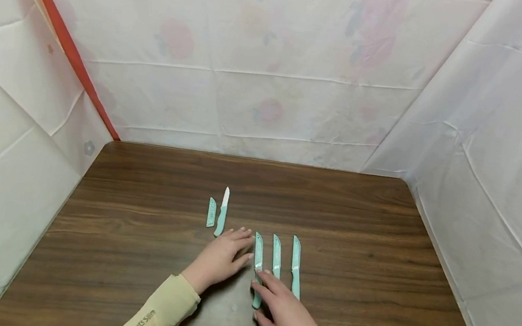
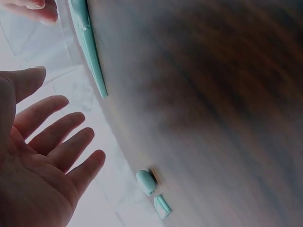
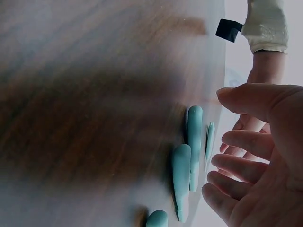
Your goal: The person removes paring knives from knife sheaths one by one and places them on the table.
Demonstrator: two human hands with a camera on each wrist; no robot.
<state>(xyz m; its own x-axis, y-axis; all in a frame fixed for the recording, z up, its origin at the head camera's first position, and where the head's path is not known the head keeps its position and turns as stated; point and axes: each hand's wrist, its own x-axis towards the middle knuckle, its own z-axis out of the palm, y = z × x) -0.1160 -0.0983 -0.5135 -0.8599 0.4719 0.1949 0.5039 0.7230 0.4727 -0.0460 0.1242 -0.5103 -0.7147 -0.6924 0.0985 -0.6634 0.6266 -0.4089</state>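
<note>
Three mint-green knives in matching sheaths lie side by side: a left one (image 1: pixel 258 250), a middle one (image 1: pixel 277 250) and a right one (image 1: pixel 297 254). Further left is an uncovered knife (image 1: pixel 222 216) with a white blade, its tip pointing away, beside a loose green sheath (image 1: pixel 211 213). My left hand (image 1: pixel 222 258), fingers loosely extended, is between the uncovered knife's handle and the left sheathed knife. Over the handles of the left and middle knives is my right hand (image 1: pixel 290 314), partly hiding them. Its fingers (image 3: pixel 239 168) are spread and hold nothing.
The knives lie on a dark wood-grain table (image 1: pixel 368 256). White patterned sheeting (image 1: pixel 273 75) hangs behind the table and on both sides. A red strip (image 1: pixel 67 41) runs down the back left corner.
</note>
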